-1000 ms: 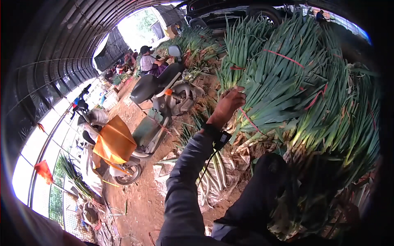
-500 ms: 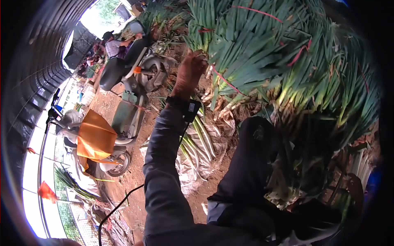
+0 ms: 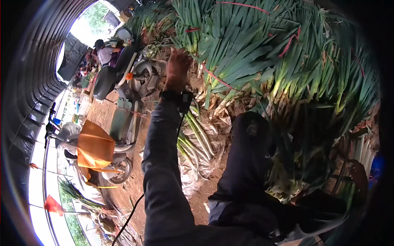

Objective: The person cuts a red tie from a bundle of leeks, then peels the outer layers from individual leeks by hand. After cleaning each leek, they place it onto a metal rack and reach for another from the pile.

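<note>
My left hand (image 3: 178, 69) reaches out over the ground, fingers loosely bent and apart, with nothing visible in it. It is closest to the roots of a large heap of leeks (image 3: 242, 53), some tied in bundles with red bands (image 3: 219, 78). Below its wrist, a few loose leeks with long pale stalks (image 3: 199, 133) lie on a whitish plastic sheet (image 3: 188, 170). My right hand (image 3: 358, 176) is in deep shadow at the lower right, near some pale stalks (image 3: 363, 153); its fingers are too dark to make out.
Left of my arm stands a scooter (image 3: 121, 119) with an orange cover (image 3: 95, 144). A person (image 3: 106, 55) is bent down farther off. More leeks (image 3: 76, 194) lie near the mesh at left. A black cable (image 3: 133, 211) runs beside my sleeve. My bent knee (image 3: 251, 135) is in front.
My left hand has moved slightly left, away from the leek bundle, and its fingers have loosened. The whole view has shifted a little. My right hand stays low at the right.
</note>
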Available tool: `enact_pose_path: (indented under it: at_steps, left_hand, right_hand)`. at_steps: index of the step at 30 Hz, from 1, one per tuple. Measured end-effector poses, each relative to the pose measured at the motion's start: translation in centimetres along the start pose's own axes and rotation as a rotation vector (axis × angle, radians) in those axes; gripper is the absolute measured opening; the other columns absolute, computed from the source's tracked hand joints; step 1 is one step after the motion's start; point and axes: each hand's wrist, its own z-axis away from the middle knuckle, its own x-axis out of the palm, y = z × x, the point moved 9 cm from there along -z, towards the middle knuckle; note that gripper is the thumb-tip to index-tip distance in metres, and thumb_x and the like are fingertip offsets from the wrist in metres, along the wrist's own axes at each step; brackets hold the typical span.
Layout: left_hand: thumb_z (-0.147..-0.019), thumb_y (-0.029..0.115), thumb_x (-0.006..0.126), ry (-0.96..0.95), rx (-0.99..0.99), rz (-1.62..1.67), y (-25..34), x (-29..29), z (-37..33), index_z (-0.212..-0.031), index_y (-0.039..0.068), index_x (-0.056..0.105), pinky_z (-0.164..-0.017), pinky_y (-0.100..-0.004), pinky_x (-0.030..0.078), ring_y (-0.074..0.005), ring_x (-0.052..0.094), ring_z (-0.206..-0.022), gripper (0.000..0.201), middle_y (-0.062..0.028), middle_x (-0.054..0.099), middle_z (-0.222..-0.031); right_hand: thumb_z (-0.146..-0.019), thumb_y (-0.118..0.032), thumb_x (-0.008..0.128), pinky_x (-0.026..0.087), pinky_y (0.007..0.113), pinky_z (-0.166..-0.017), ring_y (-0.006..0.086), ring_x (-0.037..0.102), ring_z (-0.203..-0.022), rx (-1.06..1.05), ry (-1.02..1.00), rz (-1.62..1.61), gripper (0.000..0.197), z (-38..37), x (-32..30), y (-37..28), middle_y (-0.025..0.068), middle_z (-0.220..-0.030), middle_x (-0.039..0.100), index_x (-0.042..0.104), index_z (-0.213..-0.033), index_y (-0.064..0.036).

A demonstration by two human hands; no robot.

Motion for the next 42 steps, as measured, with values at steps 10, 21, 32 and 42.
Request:
enact_pose_path:
  at_steps: [10, 21, 32, 42]
  left_hand:
    - [-0.098, 0.052, 0.058, 0.023, -0.028, -0.466, -1.5, 4.5, -1.4, -0.123, -0.002, 0.062, -0.081, -0.0338, 0.055, -0.0218, 0.067, -0.086, 0.060, -0.0149, 0.070, -0.102]
    - [-0.100, 0.058, 0.050, 0.103, -0.006, -0.088, -2.3, 7.5, -1.0, -0.124, 0.001, 0.060, -0.085, -0.0356, 0.052, -0.0186, 0.061, -0.085, 0.062, -0.0074, 0.064, -0.101]
    - [-0.097, 0.062, 0.053, 0.084, 0.026, -0.030, -3.4, 11.1, -2.1, -0.122, 0.003, 0.059, -0.087, -0.0375, 0.051, -0.0169, 0.058, -0.084, 0.064, -0.0018, 0.061, -0.096]
    - [-0.099, 0.065, 0.044, -0.026, 0.049, 0.408, -5.0, 11.0, -4.5, -0.110, 0.005, 0.062, -0.080, -0.0341, 0.052, -0.0151, 0.057, -0.071, 0.064, 0.0022, 0.063, -0.083]
  right_hand:
    - [-0.091, -0.010, 0.063, 0.052, 0.033, -0.071, 0.0177, 0.061, -0.077, 0.037, 0.028, 0.005, 0.039, 0.9, -1.0, -2.6, 0.0091, -0.089, 0.061, 0.059, -0.129, -0.0044]
    - [-0.088, -0.010, 0.065, 0.052, 0.036, -0.074, 0.0230, 0.065, -0.080, 0.091, 0.058, 0.013, 0.043, 2.2, -1.2, -2.7, 0.0131, -0.088, 0.065, 0.059, -0.129, 0.0000]
    - [-0.088, -0.008, 0.063, 0.053, 0.038, -0.077, 0.0263, 0.065, -0.084, 0.095, 0.045, 0.025, 0.043, 1.3, -1.6, -3.7, 0.0154, -0.092, 0.067, 0.059, -0.130, 0.0008]
    - [-0.089, -0.010, 0.064, 0.053, 0.037, -0.074, 0.0226, 0.063, -0.077, 0.089, 0.050, -0.022, 0.045, 1.2, -2.1, -6.4, 0.0128, -0.086, 0.067, 0.060, -0.132, -0.0020]
